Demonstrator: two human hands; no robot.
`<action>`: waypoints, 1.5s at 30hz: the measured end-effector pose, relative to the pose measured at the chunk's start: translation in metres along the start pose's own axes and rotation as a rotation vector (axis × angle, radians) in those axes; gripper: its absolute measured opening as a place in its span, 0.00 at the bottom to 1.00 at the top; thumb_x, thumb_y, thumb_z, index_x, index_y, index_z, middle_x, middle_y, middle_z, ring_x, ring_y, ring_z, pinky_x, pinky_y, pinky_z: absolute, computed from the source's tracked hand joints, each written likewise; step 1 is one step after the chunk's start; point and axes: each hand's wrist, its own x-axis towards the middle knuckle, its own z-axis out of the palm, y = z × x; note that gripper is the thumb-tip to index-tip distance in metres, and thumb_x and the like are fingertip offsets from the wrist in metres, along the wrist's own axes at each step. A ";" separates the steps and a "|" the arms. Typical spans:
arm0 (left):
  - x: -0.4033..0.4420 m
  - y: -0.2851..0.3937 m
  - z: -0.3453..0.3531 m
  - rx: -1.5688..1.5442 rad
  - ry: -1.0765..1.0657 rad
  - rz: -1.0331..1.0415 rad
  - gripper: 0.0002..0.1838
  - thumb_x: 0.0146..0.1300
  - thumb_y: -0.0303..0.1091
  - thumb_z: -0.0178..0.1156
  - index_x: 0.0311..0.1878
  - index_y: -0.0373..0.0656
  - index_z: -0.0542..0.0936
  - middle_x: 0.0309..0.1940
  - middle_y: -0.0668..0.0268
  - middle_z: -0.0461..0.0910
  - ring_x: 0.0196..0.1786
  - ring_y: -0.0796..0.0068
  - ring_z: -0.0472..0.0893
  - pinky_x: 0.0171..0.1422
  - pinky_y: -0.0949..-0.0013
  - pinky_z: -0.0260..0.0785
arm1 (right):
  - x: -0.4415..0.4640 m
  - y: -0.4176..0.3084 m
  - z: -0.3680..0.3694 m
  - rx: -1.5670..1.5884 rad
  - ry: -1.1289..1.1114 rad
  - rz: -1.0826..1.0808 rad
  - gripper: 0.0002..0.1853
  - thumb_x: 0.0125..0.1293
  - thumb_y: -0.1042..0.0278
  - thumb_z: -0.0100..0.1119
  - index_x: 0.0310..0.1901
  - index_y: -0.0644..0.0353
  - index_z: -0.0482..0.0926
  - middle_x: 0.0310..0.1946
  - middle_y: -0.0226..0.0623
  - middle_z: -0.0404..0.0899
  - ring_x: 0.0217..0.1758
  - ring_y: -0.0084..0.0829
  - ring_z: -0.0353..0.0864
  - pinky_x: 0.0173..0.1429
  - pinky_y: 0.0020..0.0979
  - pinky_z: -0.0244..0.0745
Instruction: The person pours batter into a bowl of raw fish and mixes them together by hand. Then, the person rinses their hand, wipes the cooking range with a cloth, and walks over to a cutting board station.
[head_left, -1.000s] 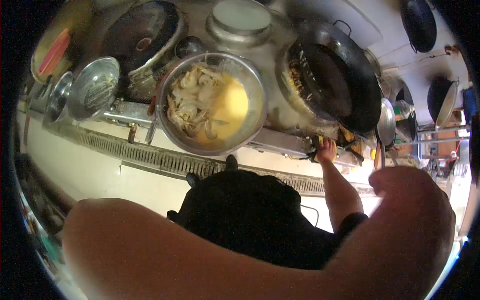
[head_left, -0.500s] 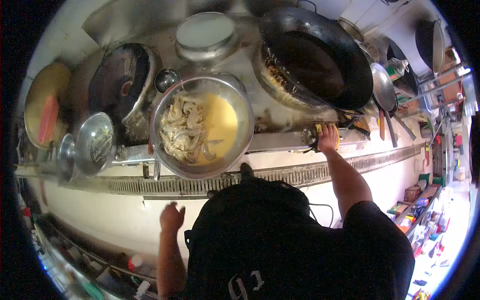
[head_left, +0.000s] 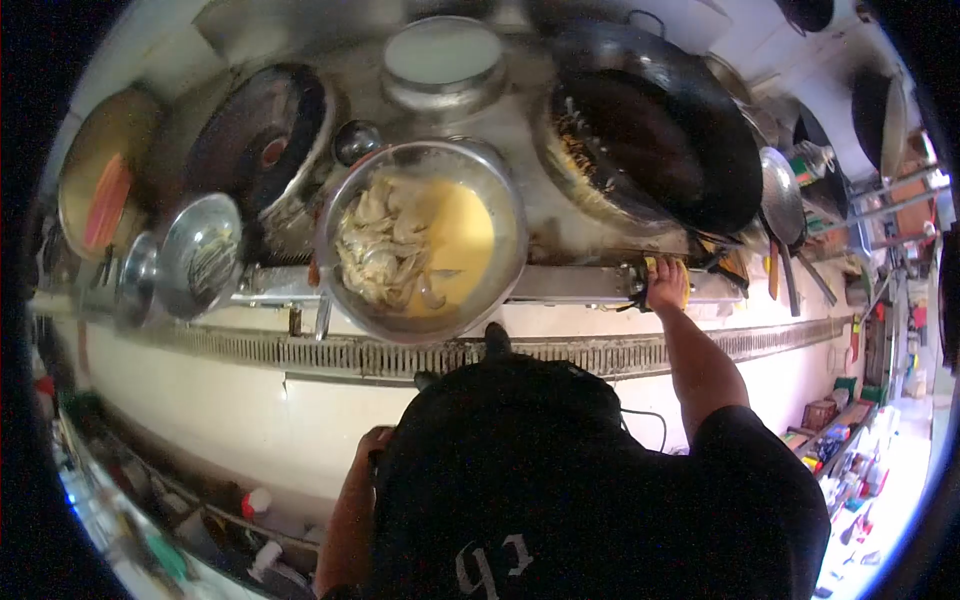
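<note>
My right hand (head_left: 665,288) is closed over a yellow cloth (head_left: 684,284) at the stove's front edge, right of centre. Close to the side of my dark shirt, my left hand (head_left: 377,440) hangs low; its fingers are mostly hidden. In front of me a large steel bowl (head_left: 508,262) holds raw, peeled-looking shrimp (head_left: 380,245) on its left side and yellow liquid (head_left: 463,235) on its right. Behind the cloth a big black wok (head_left: 735,150) sits tilted, with dark liquid inside.
A second wok (head_left: 255,140) stands on the left burner. A ladle (head_left: 357,143) lies beside the bowl, and a pot of whitish liquid (head_left: 443,52) is behind it. Steel strainers (head_left: 200,255) are at the left; a perforated skimmer (head_left: 780,190) hangs right. A slotted floor drain (head_left: 350,350) runs below.
My left hand has drawn in from beside me to my shirt. My right hand stays on the cloth at the stove edge. The whole view has shifted slightly.
</note>
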 end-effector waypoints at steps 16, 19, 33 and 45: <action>-0.114 0.175 -0.064 -0.350 -0.353 -0.055 0.11 0.50 0.36 0.58 0.36 0.41 0.77 0.34 0.60 0.77 0.34 0.72 0.75 0.35 0.68 0.66 | 0.007 0.003 0.009 -0.118 -0.073 -0.028 0.23 0.62 0.52 0.37 0.55 0.55 0.62 0.58 0.43 0.58 0.62 0.41 0.52 0.65 0.36 0.45; -0.066 0.112 -0.043 -0.028 0.278 0.101 0.10 0.51 0.36 0.55 0.30 0.39 0.77 0.31 0.56 0.77 0.33 0.63 0.77 0.36 0.64 0.68 | 0.009 0.006 0.014 -0.105 -0.034 -0.055 0.23 0.62 0.53 0.38 0.54 0.55 0.63 0.56 0.42 0.60 0.61 0.41 0.53 0.64 0.36 0.47; -0.036 0.197 -0.034 -0.280 -0.184 0.212 0.17 0.54 0.39 0.51 0.46 0.41 0.73 0.40 0.57 0.75 0.44 0.67 0.74 0.50 0.66 0.63 | 0.014 0.020 0.036 -0.163 0.076 -0.157 0.22 0.59 0.55 0.42 0.52 0.57 0.65 0.53 0.43 0.65 0.59 0.42 0.57 0.63 0.37 0.50; -0.006 0.273 -0.060 0.148 -0.345 0.378 0.20 0.48 0.46 0.59 0.40 0.41 0.76 0.34 0.59 0.76 0.36 0.70 0.73 0.45 0.68 0.64 | 0.017 0.019 0.039 -0.134 0.077 -0.096 0.22 0.58 0.57 0.43 0.53 0.56 0.64 0.54 0.43 0.63 0.59 0.42 0.57 0.63 0.38 0.52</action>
